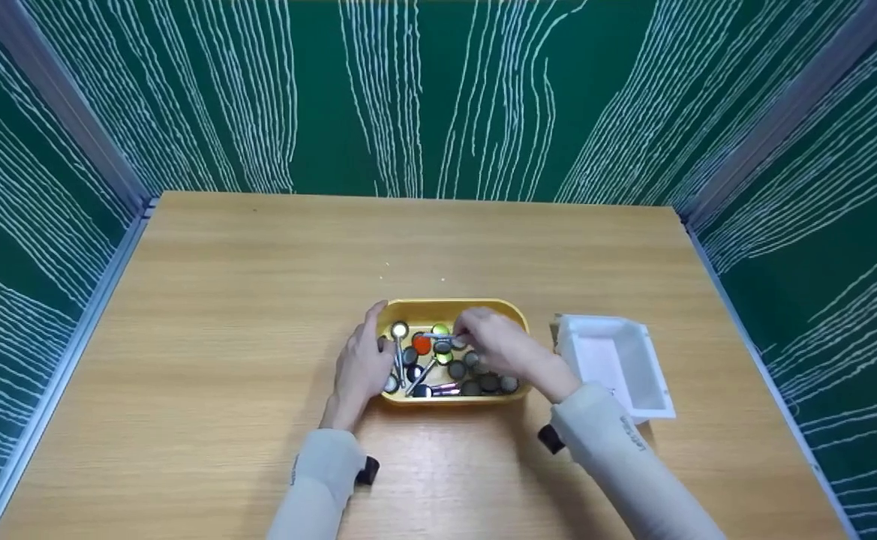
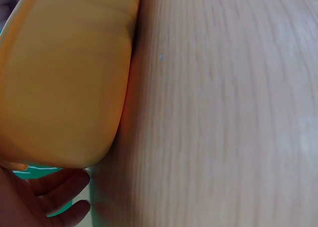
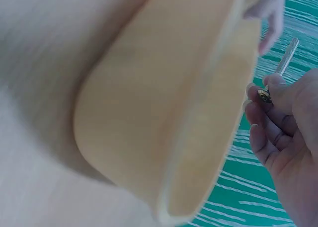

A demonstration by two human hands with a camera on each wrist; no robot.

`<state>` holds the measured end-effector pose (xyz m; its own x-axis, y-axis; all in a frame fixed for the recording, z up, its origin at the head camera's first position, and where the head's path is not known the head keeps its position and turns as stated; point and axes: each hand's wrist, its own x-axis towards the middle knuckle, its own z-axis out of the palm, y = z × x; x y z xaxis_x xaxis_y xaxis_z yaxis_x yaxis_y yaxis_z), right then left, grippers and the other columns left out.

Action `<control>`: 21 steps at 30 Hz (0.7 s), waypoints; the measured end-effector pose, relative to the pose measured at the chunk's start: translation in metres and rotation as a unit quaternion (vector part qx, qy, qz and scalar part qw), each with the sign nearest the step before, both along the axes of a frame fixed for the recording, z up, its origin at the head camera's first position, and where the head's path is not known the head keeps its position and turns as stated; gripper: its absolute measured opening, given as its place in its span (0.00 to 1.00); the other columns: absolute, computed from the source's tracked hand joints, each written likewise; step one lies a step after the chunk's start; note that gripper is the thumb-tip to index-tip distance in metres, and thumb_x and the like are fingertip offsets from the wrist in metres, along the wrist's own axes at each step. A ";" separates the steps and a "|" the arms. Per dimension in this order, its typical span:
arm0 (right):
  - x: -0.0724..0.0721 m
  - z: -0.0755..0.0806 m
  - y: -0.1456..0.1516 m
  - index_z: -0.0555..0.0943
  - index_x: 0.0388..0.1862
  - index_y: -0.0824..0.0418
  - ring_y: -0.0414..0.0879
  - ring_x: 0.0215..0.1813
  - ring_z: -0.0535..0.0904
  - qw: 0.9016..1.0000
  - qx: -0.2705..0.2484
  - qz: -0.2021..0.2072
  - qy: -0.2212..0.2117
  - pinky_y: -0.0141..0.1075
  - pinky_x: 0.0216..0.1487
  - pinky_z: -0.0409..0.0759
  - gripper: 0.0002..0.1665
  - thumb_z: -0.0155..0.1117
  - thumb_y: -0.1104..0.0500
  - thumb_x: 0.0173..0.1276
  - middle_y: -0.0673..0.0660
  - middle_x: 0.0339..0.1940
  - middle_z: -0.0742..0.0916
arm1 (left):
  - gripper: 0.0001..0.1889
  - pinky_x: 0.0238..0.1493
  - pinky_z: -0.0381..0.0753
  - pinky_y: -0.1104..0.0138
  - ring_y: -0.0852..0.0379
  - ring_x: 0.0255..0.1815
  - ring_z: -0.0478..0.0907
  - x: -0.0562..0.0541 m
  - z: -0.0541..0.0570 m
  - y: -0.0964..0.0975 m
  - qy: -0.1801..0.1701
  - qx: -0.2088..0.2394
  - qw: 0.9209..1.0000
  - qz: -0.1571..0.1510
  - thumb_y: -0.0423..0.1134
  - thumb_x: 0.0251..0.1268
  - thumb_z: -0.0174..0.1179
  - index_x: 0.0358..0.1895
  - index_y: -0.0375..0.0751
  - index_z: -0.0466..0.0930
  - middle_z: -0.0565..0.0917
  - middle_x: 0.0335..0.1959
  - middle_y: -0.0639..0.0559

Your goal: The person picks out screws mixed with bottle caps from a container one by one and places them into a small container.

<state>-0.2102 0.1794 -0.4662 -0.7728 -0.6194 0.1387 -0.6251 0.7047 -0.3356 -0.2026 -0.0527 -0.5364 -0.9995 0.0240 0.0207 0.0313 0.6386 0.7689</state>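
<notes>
We judge this to be the picking-out step: our right hand [image 1: 494, 343] pinches a bolt [image 3: 286, 59] over the yellow tray [image 1: 438, 308], where other bolts lie among round caps [image 1: 457, 370]. Our left hand [image 1: 363, 364] holds the tray's left rim, thumb inside. The next move seems to call for raising the bolt clear of the wall, perhaps toward the white box [image 1: 602, 358] on the desk [image 1: 220, 300], just right of the tray.

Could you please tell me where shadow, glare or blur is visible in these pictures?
Head view: shadow beside the right sleeve, pale glare on the table; left wrist view: shadow beside the yellow tray; right wrist view: hazy, tray wall soft, the bolt in the fingers clearer.
</notes>
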 end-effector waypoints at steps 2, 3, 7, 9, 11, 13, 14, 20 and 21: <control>0.000 0.006 0.006 0.79 0.40 0.63 0.52 0.43 0.82 1.000 -0.009 -0.011 -0.002 0.44 0.48 0.83 0.03 0.60 0.67 0.69 0.58 0.37 0.85 | 0.34 0.33 0.74 0.61 0.52 0.32 0.74 0.000 -0.001 0.001 0.005 -0.004 1.000 0.000 0.36 0.67 0.53 0.76 0.57 0.56 0.81 0.48 0.43; -0.001 0.008 0.010 0.79 0.41 0.64 0.52 0.42 0.82 1.000 -0.012 -0.019 -0.005 0.43 0.47 0.84 0.04 0.59 0.67 0.69 0.57 0.37 0.85 | 0.34 0.34 0.75 0.60 0.51 0.33 0.75 0.000 -0.001 0.001 0.008 -0.007 1.000 0.002 0.37 0.67 0.53 0.76 0.58 0.57 0.82 0.47 0.44; -0.003 0.017 0.022 0.80 0.43 0.64 0.51 0.39 0.83 0.999 -0.028 -0.046 -0.003 0.39 0.42 0.85 0.05 0.58 0.67 0.70 0.58 0.37 0.86 | 0.34 0.38 0.77 0.57 0.50 0.37 0.76 -0.001 -0.003 0.001 0.017 -0.015 1.000 0.006 0.37 0.65 0.52 0.75 0.59 0.58 0.82 0.45 0.45; -0.005 0.021 0.029 0.80 0.43 0.64 0.51 0.39 0.83 0.998 -0.038 -0.054 0.007 0.40 0.43 0.85 0.06 0.58 0.67 0.69 0.58 0.37 0.86 | 0.34 0.39 0.76 0.57 0.50 0.38 0.76 -0.001 -0.003 0.001 0.018 -0.015 1.000 0.006 0.37 0.64 0.52 0.75 0.59 0.58 0.82 0.44 0.45; -0.006 0.024 0.035 0.80 0.42 0.64 0.52 0.40 0.83 0.997 -0.050 -0.060 0.017 0.41 0.44 0.85 0.05 0.58 0.68 0.69 0.59 0.37 0.86 | 0.34 0.38 0.76 0.58 0.50 0.37 0.75 -0.002 -0.003 0.001 0.015 -0.012 1.000 0.005 0.37 0.64 0.52 0.75 0.59 0.58 0.82 0.44 0.45; -0.007 0.027 0.041 0.80 0.41 0.65 0.53 0.41 0.83 0.996 -0.058 -0.068 0.021 0.43 0.45 0.84 0.05 0.58 0.68 0.69 0.60 0.38 0.86 | 0.34 0.38 0.75 0.59 0.50 0.37 0.75 -0.002 -0.003 0.000 0.013 -0.011 1.000 0.003 0.37 0.65 0.53 0.75 0.59 0.58 0.81 0.44 0.46; -0.007 0.028 0.045 0.80 0.41 0.64 0.53 0.41 0.83 0.995 -0.060 -0.075 0.022 0.44 0.46 0.84 0.05 0.58 0.68 0.69 0.60 0.38 0.86 | 0.34 0.38 0.75 0.59 0.51 0.37 0.75 -0.002 -0.003 0.000 0.013 -0.009 1.000 0.003 0.37 0.65 0.53 0.75 0.58 0.58 0.81 0.45 0.46; -0.009 0.033 0.066 0.79 0.42 0.65 0.54 0.42 0.82 0.992 -0.064 -0.103 0.030 0.46 0.46 0.83 0.04 0.58 0.68 0.70 0.61 0.38 0.85 | 0.34 0.38 0.74 0.60 0.52 0.36 0.74 -0.001 -0.002 0.000 0.010 -0.005 1.000 0.002 0.37 0.66 0.55 0.75 0.59 0.57 0.81 0.42 0.48; -0.009 0.033 0.070 0.79 0.42 0.65 0.54 0.42 0.81 0.992 -0.065 -0.106 0.033 0.46 0.45 0.83 0.04 0.58 0.68 0.70 0.61 0.38 0.85 | 0.34 0.38 0.74 0.60 0.52 0.36 0.75 0.000 -0.003 0.000 0.010 -0.006 1.000 0.003 0.37 0.66 0.55 0.75 0.60 0.58 0.81 0.42 0.48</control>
<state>-0.2191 0.2495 -0.4330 -0.8699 -0.4182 0.2617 -0.4919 0.7755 -0.3957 -0.2030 -0.0525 -0.5389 -0.9990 0.0190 0.0405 0.0431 0.6473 0.7610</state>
